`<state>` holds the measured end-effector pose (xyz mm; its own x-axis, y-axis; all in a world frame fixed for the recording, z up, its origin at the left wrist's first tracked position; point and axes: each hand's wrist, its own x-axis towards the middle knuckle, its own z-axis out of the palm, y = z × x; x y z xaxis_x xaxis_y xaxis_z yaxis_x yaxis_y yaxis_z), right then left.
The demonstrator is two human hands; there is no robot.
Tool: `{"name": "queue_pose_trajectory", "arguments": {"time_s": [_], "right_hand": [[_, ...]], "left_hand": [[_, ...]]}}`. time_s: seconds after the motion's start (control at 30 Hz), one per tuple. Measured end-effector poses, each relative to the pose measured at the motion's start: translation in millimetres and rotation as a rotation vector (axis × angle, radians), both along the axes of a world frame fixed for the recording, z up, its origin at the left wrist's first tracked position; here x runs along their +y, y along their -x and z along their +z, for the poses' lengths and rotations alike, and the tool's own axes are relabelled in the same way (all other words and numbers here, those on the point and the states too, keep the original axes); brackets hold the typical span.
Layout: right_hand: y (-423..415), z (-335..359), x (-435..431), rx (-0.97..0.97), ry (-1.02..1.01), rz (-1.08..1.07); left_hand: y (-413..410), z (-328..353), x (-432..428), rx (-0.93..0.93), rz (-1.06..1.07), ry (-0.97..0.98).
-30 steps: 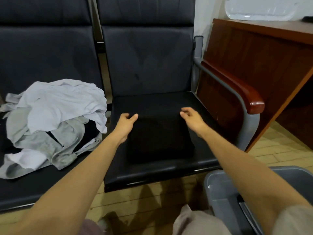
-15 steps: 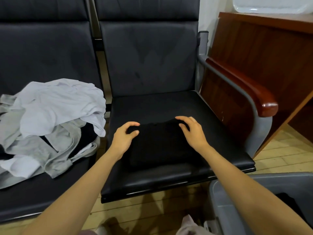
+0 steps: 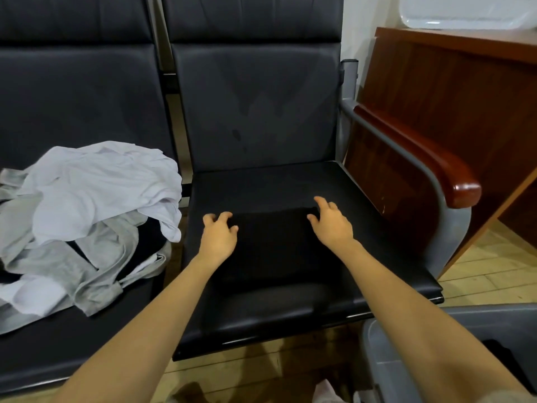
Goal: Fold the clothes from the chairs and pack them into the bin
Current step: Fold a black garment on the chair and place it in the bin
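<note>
Black garment (image 3: 273, 248) (folded) touching right hand (image 3: 331, 225).

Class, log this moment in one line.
folded black garment on black chair seat; left hand at left corner; right hand at right corner

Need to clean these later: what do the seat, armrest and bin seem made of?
Seat: black leather or vinyl, smooth with a soft sheen. Armrest: likely varnished reddish wood, by its glossy highlight. Bin: probably grey plastic, matte, with a rounded moulded rim.
</note>
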<state>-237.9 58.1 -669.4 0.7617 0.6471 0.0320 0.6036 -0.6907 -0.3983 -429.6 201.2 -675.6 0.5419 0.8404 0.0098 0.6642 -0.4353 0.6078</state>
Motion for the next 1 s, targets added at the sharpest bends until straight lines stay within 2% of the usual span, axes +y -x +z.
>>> {"name": "queue_pose_trajectory", "arguments": {"time_s": [0.07,0.1,0.17,0.23,0.3,0.47,0.53,0.6,0.7,0.8,0.9,1.0], "right_hand": [[6,8,-1,-0.186,0.041,0.023],[12,9,0,-0.255,0.000,0.077],[28,6,1,-0.271,-0.078,0.237],[42,-6,-1,-0.192,0.036,0.340],[49,-21,-9,-0.086,0.220,0.325],[65,-21,-38,-0.017,0.278,0.320],[73,-20,-54,-0.008,0.187,0.345],[77,-22,-74,0.039,0.019,0.265],[82,-23,-99,0.102,-0.048,0.023],[94,-13,-112,0.090,0.024,-0.082],[108,-4,-114,0.159,0.025,-0.120],[117,1,-125,0.287,-0.059,-0.163]], "left_hand": [[-2,3,-12,0.118,-0.033,-0.284],[-4,3,-19,0.109,-0.088,-0.390],[-8,0,-31,0.122,-0.234,-0.448],[-6,-11,-40,0.291,-0.309,-0.326],[1,-21,-43,0.427,-0.301,-0.209],[24,-18,-66,0.494,-0.354,-0.157],[40,-17,-78,0.476,-0.385,-0.154],[58,-17,-85,0.391,-0.371,-0.171],[76,-14,-91,0.205,-0.091,-0.191],[82,-1,-96,0.323,0.126,-0.042],[85,16,-101,0.327,0.104,0.099],[83,32,-112,0.084,-0.001,0.205]]}}
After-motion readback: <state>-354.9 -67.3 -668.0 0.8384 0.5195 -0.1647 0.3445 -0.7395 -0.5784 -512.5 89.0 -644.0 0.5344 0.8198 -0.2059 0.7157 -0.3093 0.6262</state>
